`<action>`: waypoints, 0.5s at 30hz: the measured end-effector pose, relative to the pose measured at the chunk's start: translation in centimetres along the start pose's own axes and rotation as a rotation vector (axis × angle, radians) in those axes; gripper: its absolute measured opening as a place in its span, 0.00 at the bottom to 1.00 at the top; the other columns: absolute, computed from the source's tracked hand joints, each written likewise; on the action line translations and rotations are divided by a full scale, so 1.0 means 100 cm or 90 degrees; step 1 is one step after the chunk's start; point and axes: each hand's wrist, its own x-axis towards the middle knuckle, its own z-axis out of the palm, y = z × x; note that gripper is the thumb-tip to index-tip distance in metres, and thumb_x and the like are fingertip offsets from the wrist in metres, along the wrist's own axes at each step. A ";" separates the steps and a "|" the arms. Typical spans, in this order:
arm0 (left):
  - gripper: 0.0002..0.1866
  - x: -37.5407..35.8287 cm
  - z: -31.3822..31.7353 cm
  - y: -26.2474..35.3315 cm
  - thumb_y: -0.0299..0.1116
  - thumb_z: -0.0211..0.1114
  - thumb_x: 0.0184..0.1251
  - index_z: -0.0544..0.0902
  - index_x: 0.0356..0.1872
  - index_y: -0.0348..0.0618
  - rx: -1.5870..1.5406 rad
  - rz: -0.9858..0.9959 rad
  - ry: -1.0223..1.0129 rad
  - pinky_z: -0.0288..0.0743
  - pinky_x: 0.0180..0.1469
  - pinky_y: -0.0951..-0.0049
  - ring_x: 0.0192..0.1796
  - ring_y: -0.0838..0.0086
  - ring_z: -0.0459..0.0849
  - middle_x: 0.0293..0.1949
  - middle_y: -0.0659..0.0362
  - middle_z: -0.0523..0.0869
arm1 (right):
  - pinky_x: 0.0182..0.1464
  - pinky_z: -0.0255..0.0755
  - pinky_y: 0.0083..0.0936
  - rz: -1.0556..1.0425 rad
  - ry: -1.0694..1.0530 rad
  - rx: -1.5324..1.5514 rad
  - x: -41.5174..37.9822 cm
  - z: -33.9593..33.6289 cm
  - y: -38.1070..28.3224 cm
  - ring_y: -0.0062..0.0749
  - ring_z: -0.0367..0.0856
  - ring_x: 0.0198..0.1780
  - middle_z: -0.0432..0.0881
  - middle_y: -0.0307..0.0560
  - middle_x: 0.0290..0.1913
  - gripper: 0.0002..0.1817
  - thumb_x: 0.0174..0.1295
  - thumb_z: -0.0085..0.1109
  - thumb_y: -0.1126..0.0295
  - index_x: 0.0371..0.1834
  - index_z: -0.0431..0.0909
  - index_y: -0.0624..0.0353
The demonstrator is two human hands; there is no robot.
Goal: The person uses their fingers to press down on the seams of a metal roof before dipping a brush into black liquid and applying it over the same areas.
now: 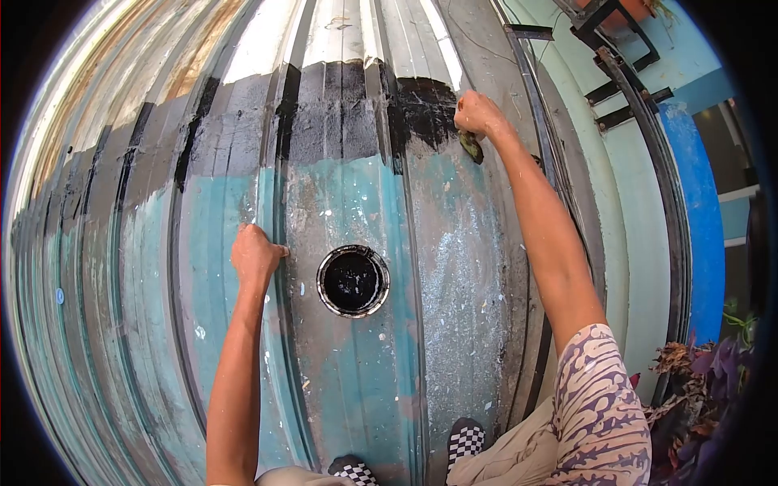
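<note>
My left hand [255, 255] is closed over a raised rib of the corrugated metal roof [348, 381], its thumb to the right and its other fingers curled out of sight. Gripped in my right hand [482, 113] is a paintbrush [471, 147]; its olive, paint-smeared handle pokes out below the fist, while the bristles are hidden. That hand is at the right end of a wet-looking black paint band [425, 109]. An open round can of black paint [353, 281] stands on the roof between my arms, right of my left hand.
Raised ribs run lengthwise along the roof. Beyond the black band lies a pale, sunlit stretch [340, 32]. A metal pipe [531, 97], brackets [624, 73] and a pale green wall line the right side. Leafy plants [705, 389] sit at lower right. My checkered shoes [466, 441] are at the bottom.
</note>
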 end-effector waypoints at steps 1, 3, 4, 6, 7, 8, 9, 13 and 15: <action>0.20 0.001 -0.001 0.000 0.31 0.83 0.32 0.83 0.26 0.32 0.006 -0.005 -0.012 0.78 0.42 0.55 0.41 0.49 0.85 0.41 0.46 0.84 | 0.44 0.77 0.42 0.008 0.045 0.022 -0.003 -0.009 -0.008 0.60 0.84 0.38 0.84 0.64 0.33 0.13 0.47 0.54 0.70 0.31 0.86 0.63; 0.20 0.001 0.000 0.002 0.31 0.83 0.32 0.83 0.27 0.32 -0.002 -0.003 -0.009 0.78 0.42 0.55 0.41 0.49 0.85 0.41 0.46 0.84 | 0.43 0.77 0.41 -0.063 0.089 0.042 -0.013 -0.026 -0.025 0.57 0.84 0.37 0.84 0.64 0.32 0.13 0.47 0.56 0.69 0.32 0.85 0.64; 0.20 0.001 0.000 0.000 0.31 0.83 0.32 0.83 0.27 0.32 -0.005 -0.002 -0.008 0.78 0.42 0.55 0.42 0.48 0.85 0.41 0.45 0.84 | 0.41 0.77 0.39 -0.132 0.129 0.069 -0.019 -0.033 -0.040 0.54 0.84 0.35 0.84 0.64 0.31 0.13 0.47 0.57 0.69 0.32 0.85 0.64; 0.19 -0.001 -0.002 0.000 0.30 0.83 0.32 0.84 0.26 0.33 -0.021 0.000 0.001 0.79 0.42 0.55 0.41 0.48 0.85 0.41 0.44 0.84 | 0.39 0.77 0.37 -0.163 0.131 0.120 -0.044 -0.068 -0.073 0.49 0.80 0.27 0.77 0.61 0.19 0.11 0.43 0.59 0.68 0.18 0.78 0.66; 0.19 0.000 0.000 -0.001 0.31 0.83 0.31 0.84 0.25 0.33 -0.015 0.005 0.007 0.79 0.42 0.55 0.41 0.48 0.85 0.41 0.43 0.84 | 0.37 0.77 0.35 -0.191 0.100 0.165 -0.055 -0.083 -0.082 0.43 0.79 0.25 0.77 0.57 0.19 0.12 0.43 0.61 0.65 0.19 0.78 0.66; 0.19 0.000 -0.002 0.001 0.31 0.83 0.30 0.84 0.25 0.33 -0.021 -0.008 -0.002 0.79 0.42 0.55 0.42 0.47 0.85 0.42 0.42 0.84 | 0.35 0.77 0.33 -0.216 0.071 0.209 -0.067 -0.098 -0.088 0.37 0.77 0.23 0.77 0.53 0.19 0.14 0.44 0.63 0.63 0.20 0.78 0.66; 0.18 0.000 -0.002 0.001 0.30 0.82 0.31 0.84 0.25 0.33 -0.013 -0.004 0.003 0.79 0.42 0.54 0.41 0.47 0.85 0.43 0.42 0.84 | 0.34 0.78 0.31 -0.255 0.084 0.296 -0.084 -0.108 -0.097 0.33 0.79 0.24 0.79 0.51 0.23 0.14 0.45 0.66 0.64 0.24 0.78 0.65; 0.15 -0.001 -0.001 0.000 0.28 0.79 0.33 0.85 0.26 0.33 -0.015 0.000 0.002 0.80 0.43 0.54 0.42 0.47 0.85 0.46 0.41 0.83 | 0.34 0.81 0.23 -0.343 -0.104 0.568 -0.168 -0.147 -0.128 0.27 0.84 0.31 0.84 0.47 0.34 0.12 0.51 0.68 0.78 0.39 0.79 0.64; 0.14 -0.001 -0.001 0.000 0.27 0.78 0.34 0.85 0.26 0.33 -0.016 -0.001 0.006 0.80 0.43 0.54 0.42 0.47 0.85 0.47 0.41 0.82 | 0.35 0.81 0.24 -0.411 -0.120 0.628 -0.190 -0.134 -0.130 0.28 0.84 0.31 0.84 0.47 0.35 0.14 0.51 0.68 0.80 0.42 0.77 0.63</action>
